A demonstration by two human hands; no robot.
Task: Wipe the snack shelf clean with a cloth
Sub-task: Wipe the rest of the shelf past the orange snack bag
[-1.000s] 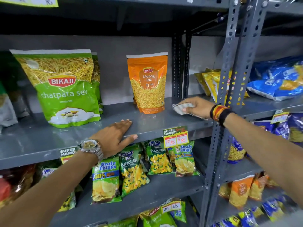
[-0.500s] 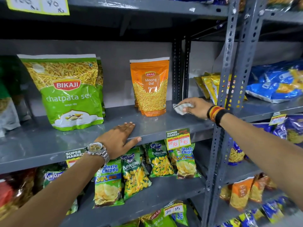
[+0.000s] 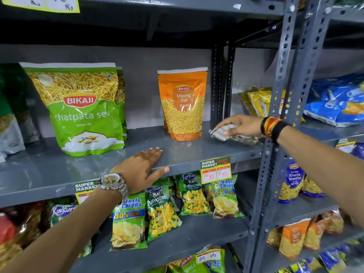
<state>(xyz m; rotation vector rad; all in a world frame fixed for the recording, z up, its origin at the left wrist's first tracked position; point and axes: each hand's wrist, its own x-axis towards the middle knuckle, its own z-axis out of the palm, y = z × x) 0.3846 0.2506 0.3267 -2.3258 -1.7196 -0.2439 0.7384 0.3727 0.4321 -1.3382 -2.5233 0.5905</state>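
My right hand [image 3: 241, 126] pinches the cloth [image 3: 226, 133] flat at the shelf's [image 3: 59, 174] right end; my left hand [image 3: 140, 170] rests spread on its front edge

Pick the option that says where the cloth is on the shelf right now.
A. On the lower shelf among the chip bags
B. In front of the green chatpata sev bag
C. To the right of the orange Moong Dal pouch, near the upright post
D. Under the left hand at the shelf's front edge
C: the right hand presses the cloth on the shelf just right of the orange Moong Dal pouch, while the left hand lies flat and empty at the front edge.
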